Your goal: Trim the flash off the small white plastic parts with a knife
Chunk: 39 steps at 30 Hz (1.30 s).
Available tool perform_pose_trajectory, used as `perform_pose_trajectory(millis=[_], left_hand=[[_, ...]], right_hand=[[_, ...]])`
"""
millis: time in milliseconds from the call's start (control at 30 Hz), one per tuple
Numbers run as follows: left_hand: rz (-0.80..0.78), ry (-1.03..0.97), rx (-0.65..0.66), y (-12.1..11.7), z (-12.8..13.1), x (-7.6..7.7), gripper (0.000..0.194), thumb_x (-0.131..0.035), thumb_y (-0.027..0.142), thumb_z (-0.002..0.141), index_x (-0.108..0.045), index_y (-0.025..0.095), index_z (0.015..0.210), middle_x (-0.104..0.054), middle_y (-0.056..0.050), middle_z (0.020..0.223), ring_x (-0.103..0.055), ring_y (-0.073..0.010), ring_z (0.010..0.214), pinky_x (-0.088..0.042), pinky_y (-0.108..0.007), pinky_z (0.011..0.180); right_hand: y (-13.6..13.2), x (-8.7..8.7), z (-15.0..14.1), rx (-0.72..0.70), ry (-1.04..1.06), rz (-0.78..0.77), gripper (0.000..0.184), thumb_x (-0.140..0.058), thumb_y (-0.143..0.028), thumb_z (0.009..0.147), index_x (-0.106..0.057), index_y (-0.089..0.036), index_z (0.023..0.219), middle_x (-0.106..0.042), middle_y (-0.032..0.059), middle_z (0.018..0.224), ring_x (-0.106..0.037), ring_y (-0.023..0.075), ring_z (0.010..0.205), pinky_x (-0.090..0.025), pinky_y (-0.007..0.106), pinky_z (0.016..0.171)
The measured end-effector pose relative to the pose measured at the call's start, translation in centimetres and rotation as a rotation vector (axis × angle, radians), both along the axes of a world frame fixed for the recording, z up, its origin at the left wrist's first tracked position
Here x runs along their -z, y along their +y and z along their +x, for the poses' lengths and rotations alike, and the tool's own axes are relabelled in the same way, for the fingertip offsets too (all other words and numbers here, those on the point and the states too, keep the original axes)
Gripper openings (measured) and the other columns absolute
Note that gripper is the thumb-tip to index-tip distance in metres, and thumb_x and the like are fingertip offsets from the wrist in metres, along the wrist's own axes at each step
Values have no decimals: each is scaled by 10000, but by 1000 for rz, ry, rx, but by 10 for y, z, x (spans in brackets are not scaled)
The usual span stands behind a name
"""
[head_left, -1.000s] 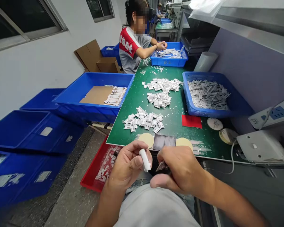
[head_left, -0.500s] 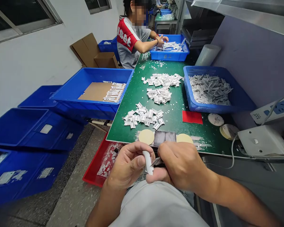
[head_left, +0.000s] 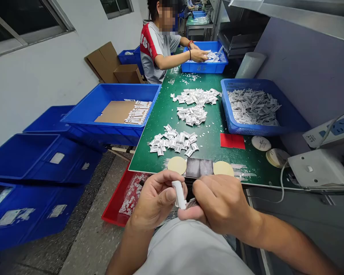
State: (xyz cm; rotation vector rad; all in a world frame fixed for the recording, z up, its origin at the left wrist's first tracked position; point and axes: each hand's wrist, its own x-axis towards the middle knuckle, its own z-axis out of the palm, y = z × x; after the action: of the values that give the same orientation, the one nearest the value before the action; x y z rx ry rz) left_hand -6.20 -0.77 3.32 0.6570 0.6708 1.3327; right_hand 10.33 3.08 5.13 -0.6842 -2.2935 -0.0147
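My left hand [head_left: 157, 200] pinches a small white plastic part [head_left: 179, 194] between thumb and fingers, above my lap. Against its lower right side, my right hand [head_left: 220, 202] is closed round a small metal blade [head_left: 191, 203], mostly hidden by the fingers. The right thumb reaches under the part's lower end. Just beyond my hands, at the table's near edge, are a dark square pad [head_left: 200, 167] and two cream discs, one left [head_left: 177, 165] and one right [head_left: 223, 168]. A loose pile of similar white parts [head_left: 174, 140] lies behind them.
More white parts [head_left: 193, 114] lie on the green table [head_left: 160, 162]. A blue basket [head_left: 232, 122] of parts stands right, near a red pad [head_left: 232, 141] and power strip [head_left: 332, 128]. Blue crates [head_left: 109, 130] and a red tray [head_left: 110, 212] flank the left. A co-worker [head_left: 160, 49] handles white strips.
The white part has turned slightly in my left fingers, showing more of its smooth face. The blade has dropped a little away from its side. The co-worker's hands have shifted over the blue bin.
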Motion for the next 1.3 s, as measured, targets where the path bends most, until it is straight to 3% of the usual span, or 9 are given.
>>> perform_pose_trajectory(millis=[133,233,333,433,600,733,833,1000,1300], left_hand=[[-32,63,-136,-1,2,3,320,-823,384,654,-733,230,919,-563,15,604,-481,-87,500,-375,-184,458],[109,235,-266,-2,5,3,307,-807,399,676,-751,242,933,-597,-13,756,-530,-100,602,-427,-195,524],[230,346,-301,-2,8,3,316,-715,456,767,-753,231,986,-590,-66,1004,-567,-159,832,-479,-243,686],[199,225,-239,1,11,3,235,-682,429,808,-742,245,940,-627,-57,921,-579,-167,849,-480,-251,693],[21,-15,-217,7,9,4,283,-816,398,667,-692,236,864,-570,35,619,-466,-76,536,-380,-192,514],[6,140,-185,6,2,5,239,-752,426,743,-759,194,799,-568,-2,627,-481,-90,575,-362,-215,544],[59,348,-146,2,-2,-1,303,-668,466,812,-794,200,887,-573,-29,628,-485,-120,605,-367,-248,568],[131,589,-146,0,-6,-15,316,-628,465,842,-799,217,935,-602,-51,699,-539,-163,696,-412,-283,650],[116,687,-188,-4,-5,-28,230,-649,373,845,-796,235,955,-648,-61,754,-567,-189,738,-435,-312,733]], right_hand=[[0,5,0,-139,181,-191,477,-408,-534,956,-512,-169,667,-408,-43,535,-305,98,479,-200,283,494],[-3,5,-3,-294,307,-746,307,-463,-403,968,-515,-161,787,-418,-57,609,-332,74,512,-255,229,498],[-8,4,-6,-431,488,-1374,356,-362,-446,993,-476,-186,778,-287,-88,567,-248,69,469,-235,212,451],[-11,4,-8,-535,529,-1607,459,-290,-523,990,-517,-175,795,-252,-93,544,-222,73,453,-222,213,428],[-7,1,0,-315,220,-966,369,-460,-481,950,-576,-145,848,-495,-30,654,-421,88,568,-304,226,550],[0,1,4,-96,38,-373,524,-415,-619,915,-589,-138,800,-551,4,624,-450,120,529,-272,267,531],[5,0,3,-20,-86,-129,586,-363,-666,904,-584,-158,713,-512,3,565,-412,135,495,-224,293,513],[6,-2,0,47,-167,54,589,-356,-680,894,-529,-189,619,-468,-1,519,-355,143,481,-179,308,514],[6,-2,-4,129,-232,109,575,-322,-680,909,-489,-211,620,-442,1,529,-311,154,493,-152,318,524]])
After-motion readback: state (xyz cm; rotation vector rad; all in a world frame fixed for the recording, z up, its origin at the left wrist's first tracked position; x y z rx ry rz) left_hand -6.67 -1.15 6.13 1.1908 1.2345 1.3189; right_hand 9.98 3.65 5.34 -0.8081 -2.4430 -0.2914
